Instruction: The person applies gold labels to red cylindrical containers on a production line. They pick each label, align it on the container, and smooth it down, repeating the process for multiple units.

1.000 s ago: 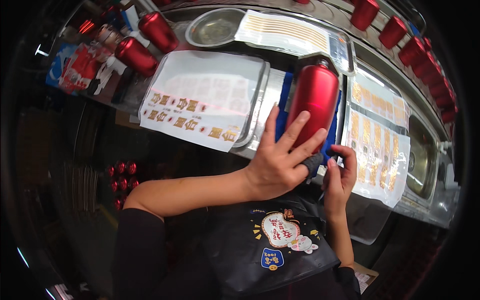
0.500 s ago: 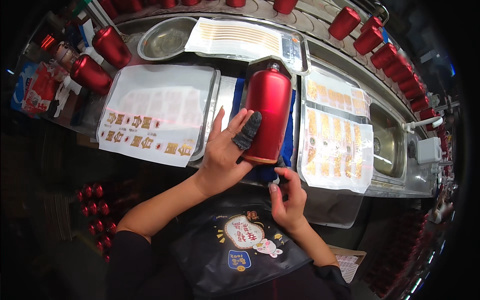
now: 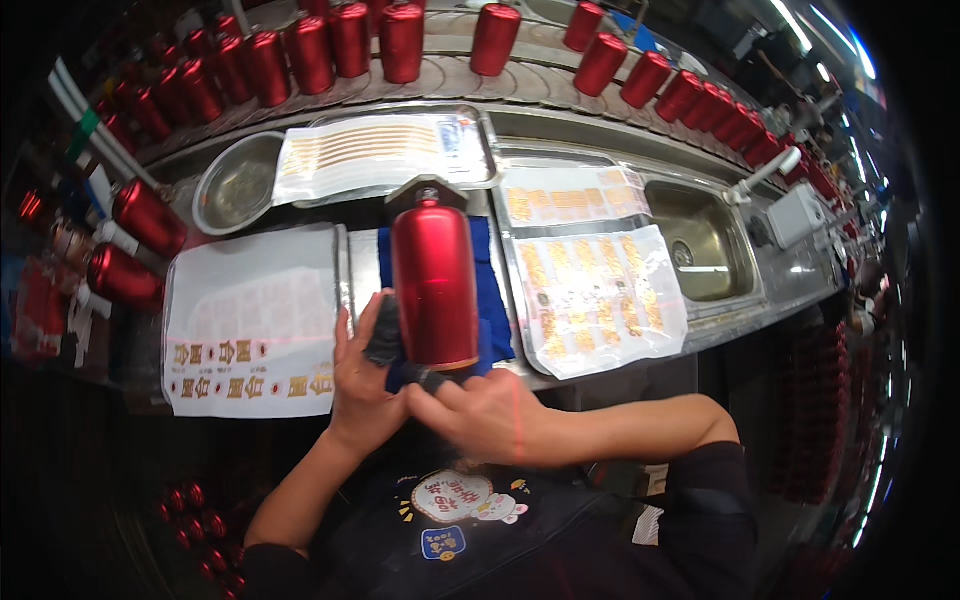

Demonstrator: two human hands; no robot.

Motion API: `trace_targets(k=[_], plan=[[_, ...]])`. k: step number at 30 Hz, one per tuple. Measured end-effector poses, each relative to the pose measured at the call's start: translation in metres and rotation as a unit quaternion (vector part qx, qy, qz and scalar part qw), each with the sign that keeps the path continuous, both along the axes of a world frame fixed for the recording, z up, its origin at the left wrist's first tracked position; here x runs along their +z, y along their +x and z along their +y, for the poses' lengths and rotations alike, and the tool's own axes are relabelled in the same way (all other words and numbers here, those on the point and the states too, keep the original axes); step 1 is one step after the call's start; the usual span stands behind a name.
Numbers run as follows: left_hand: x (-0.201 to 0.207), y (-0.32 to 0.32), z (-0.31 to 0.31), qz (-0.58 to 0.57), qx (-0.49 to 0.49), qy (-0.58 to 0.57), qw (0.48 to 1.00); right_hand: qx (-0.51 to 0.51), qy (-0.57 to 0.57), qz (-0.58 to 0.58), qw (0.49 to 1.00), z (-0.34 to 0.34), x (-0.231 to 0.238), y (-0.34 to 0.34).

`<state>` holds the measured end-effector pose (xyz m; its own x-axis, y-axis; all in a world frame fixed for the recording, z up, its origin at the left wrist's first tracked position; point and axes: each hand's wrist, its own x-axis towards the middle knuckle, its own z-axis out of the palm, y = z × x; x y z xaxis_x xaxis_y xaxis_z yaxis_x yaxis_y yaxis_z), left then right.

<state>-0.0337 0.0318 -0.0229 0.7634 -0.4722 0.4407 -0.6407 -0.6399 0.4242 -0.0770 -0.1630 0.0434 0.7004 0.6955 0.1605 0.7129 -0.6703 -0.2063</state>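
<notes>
Red bottle point(image 3: 435, 285) over blue cloth point(image 3: 489, 285); left hand point(image 3: 364, 402) beside bottle's lower left, right hand point(image 3: 490, 417) near base.

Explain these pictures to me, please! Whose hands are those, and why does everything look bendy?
There's no robot: these are a person's own two hands. A camera on their head looks down, and its wide lens bends straight edges. The left hand and right hand are at the near end of a red bottle. I can't tell how firmly they hold it, if at all. Blue cloth shows around it. To the left lies a white sheet with gold shapes; to the right, another gold-patterned sheet and a sink. More red bottles stand behind.
</notes>
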Motion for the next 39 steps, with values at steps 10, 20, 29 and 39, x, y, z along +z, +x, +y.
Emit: trace_targets(k=[10,20,29,39], plan=[[0.005,-0.021,0.023,0.2,0.176,-0.333,0.905,-0.235,0.303,0.121,0.915,-0.076,-0.009,0.07],[0.01,0.004,0.028,0.167,0.154,-0.22,0.949,-0.36,0.038,0.049,0.931,-0.171,-0.061,0.212],[0.027,0.013,0.021,0.206,0.137,-0.225,0.942,-0.347,0.073,0.101,0.929,-0.222,-0.095,0.295],[0.022,0.017,0.025,0.215,0.127,-0.24,0.938,-0.303,0.014,0.122,0.945,-0.206,-0.077,0.291]])
